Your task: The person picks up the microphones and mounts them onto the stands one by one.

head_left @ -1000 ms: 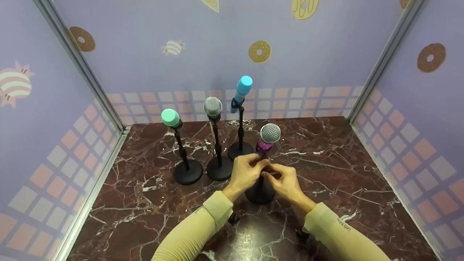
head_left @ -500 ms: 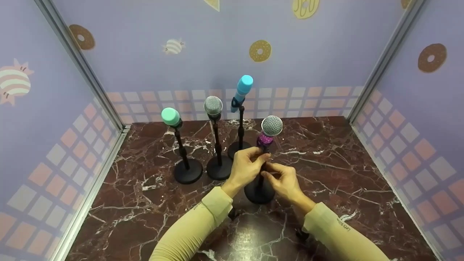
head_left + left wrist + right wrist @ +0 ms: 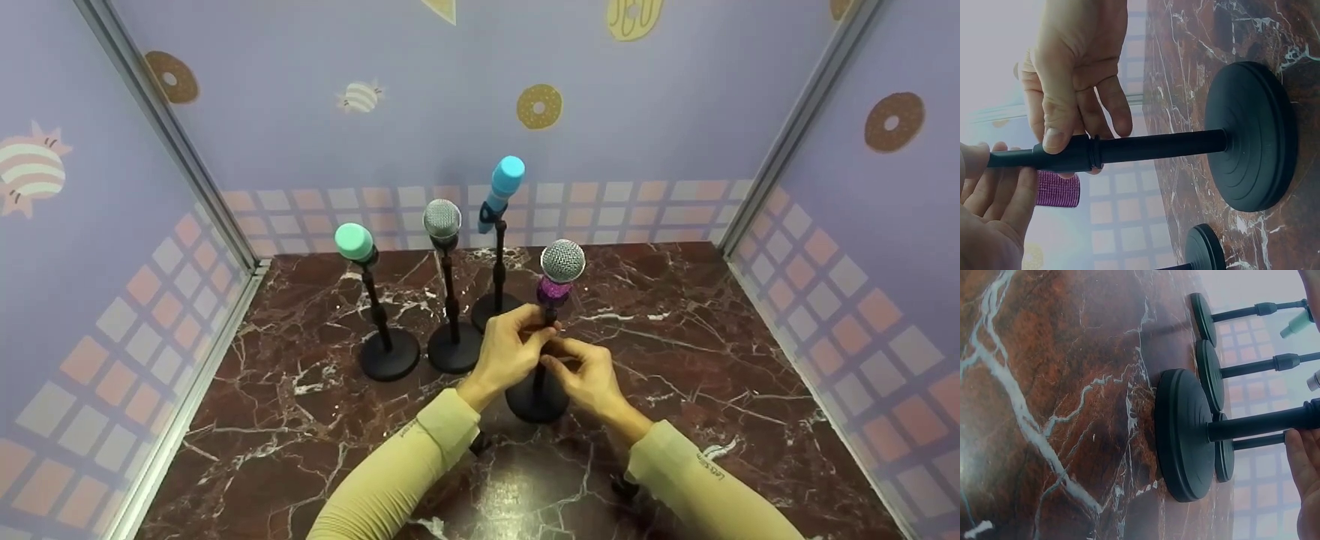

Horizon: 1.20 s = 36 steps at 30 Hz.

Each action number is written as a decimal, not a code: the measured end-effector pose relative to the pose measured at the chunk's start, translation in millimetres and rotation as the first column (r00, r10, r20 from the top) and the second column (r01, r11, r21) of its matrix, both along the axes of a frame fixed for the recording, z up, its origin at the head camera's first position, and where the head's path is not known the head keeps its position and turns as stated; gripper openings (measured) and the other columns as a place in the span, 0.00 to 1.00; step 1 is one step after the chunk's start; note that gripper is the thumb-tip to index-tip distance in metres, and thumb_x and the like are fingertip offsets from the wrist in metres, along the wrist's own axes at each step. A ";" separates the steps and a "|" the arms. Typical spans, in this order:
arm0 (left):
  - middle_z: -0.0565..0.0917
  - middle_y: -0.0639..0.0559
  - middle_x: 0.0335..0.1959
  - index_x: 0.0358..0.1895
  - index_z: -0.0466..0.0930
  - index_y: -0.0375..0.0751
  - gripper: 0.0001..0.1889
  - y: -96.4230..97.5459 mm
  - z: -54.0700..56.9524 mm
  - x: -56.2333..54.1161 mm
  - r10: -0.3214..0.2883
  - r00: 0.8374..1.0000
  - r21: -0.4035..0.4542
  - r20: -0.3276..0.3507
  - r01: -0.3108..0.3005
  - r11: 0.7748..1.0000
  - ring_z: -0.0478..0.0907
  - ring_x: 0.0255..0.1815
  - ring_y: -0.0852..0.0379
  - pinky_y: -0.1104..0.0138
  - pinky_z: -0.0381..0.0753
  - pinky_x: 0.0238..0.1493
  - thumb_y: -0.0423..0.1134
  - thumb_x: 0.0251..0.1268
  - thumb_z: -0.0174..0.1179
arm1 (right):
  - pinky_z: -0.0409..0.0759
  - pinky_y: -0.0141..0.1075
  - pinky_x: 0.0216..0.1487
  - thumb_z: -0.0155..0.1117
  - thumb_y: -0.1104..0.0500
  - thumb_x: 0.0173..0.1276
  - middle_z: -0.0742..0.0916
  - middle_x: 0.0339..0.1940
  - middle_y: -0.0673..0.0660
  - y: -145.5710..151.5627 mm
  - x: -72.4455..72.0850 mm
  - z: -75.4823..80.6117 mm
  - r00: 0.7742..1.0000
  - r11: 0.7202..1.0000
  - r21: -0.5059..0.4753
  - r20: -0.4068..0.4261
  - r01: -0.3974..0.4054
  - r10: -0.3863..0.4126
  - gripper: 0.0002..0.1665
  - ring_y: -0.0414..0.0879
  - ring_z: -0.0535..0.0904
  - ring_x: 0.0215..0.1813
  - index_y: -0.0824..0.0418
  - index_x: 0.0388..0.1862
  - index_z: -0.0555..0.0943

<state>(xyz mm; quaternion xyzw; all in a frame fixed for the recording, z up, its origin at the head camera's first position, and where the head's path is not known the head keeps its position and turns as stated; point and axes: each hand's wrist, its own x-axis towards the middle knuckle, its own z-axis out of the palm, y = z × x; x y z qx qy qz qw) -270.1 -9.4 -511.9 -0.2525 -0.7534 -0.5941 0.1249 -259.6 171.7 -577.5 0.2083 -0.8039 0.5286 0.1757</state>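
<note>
A microphone [image 3: 562,261] with a silver mesh head and glittery purple body sits on top of a black desk microphone stand [image 3: 537,401]. My left hand [image 3: 508,351] pinches the thin upper pole of this stand, just under the microphone. Right below it, my right hand [image 3: 592,375] grips the thicker collar [image 3: 1075,158], its thumb lying across it in the left wrist view. The stand's round base [image 3: 1182,439] rests flat on the marbled table. Part of the pole is covered by the fingers in the head view.
Three more black stands hold microphones to the left and behind: mint-green-topped [image 3: 354,241], silver-headed [image 3: 442,219] and light blue [image 3: 508,178]. Their bases stand close together on the dark red marbled table [image 3: 300,435]. Lilac panels enclose the back and sides.
The purple microphone and my left hand have risen slightly since a second ago, and the microphone has shifted a little to the right. My right hand has stayed in place on the collar.
</note>
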 end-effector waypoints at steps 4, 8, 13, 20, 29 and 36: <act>0.97 0.42 0.42 0.44 0.91 0.33 0.03 0.1 -1.9 -1.4 0.020 1.000 0.000 -0.021 -0.020 1.000 0.97 0.45 0.46 0.54 0.97 0.50 0.27 0.72 0.72 | 0.96 0.39 0.46 0.78 0.69 0.72 0.98 0.47 0.62 -0.6 1.0 -0.5 1.000 1.000 -0.009 0.007 -0.003 0.003 0.16 0.54 0.97 0.46 0.64 0.57 0.94; 0.96 0.38 0.41 0.44 0.91 0.34 0.03 0.6 -2.1 -2.4 0.028 0.999 0.007 -0.035 -0.028 1.000 0.97 0.45 0.45 0.56 0.97 0.49 0.26 0.71 0.72 | 0.95 0.38 0.47 0.77 0.70 0.72 0.97 0.51 0.62 -1.0 1.8 0.1 1.000 1.000 -0.014 0.015 -0.023 0.023 0.17 0.57 0.97 0.47 0.64 0.59 0.93; 0.96 0.37 0.42 0.45 0.90 0.32 0.04 0.5 -2.2 -2.0 0.028 0.999 0.004 -0.022 -0.028 1.000 0.97 0.45 0.47 0.62 0.96 0.49 0.26 0.71 0.72 | 0.95 0.38 0.47 0.76 0.71 0.72 0.96 0.55 0.64 -0.7 1.4 0.1 0.999 0.999 -0.008 0.039 -0.031 0.032 0.19 0.60 0.97 0.47 0.64 0.61 0.92; 0.97 0.40 0.43 0.46 0.90 0.33 0.05 0.7 -5.3 -2.9 0.038 0.999 -0.009 -0.012 -0.039 0.999 0.96 0.45 0.49 0.66 0.95 0.49 0.27 0.71 0.72 | 0.94 0.35 0.46 0.78 0.72 0.67 0.98 0.48 0.61 -0.8 1.2 3.9 0.996 1.000 -0.015 0.094 0.003 -0.001 0.19 0.53 0.96 0.45 0.62 0.57 0.94; 0.96 0.38 0.42 0.45 0.91 0.33 0.04 1.3 -6.3 -2.3 0.049 0.999 0.014 -0.009 -0.048 0.999 0.96 0.44 0.48 0.65 0.95 0.49 0.26 0.70 0.73 | 0.94 0.39 0.39 0.82 0.71 0.62 0.97 0.38 0.58 -2.5 -2.0 7.0 0.999 1.000 -0.001 0.038 0.018 -0.018 0.17 0.48 0.95 0.39 0.60 0.49 0.95; 0.96 0.41 0.42 0.46 0.90 0.31 0.05 0.7 -7.2 -2.6 0.043 0.999 0.017 -0.005 -0.042 0.999 0.96 0.45 0.49 0.67 0.95 0.50 0.27 0.70 0.73 | 0.94 0.41 0.38 0.86 0.68 0.56 0.96 0.32 0.58 -7.1 -6.8 9.1 0.995 0.994 0.046 0.015 0.102 -0.103 0.13 0.51 0.94 0.34 0.61 0.40 0.93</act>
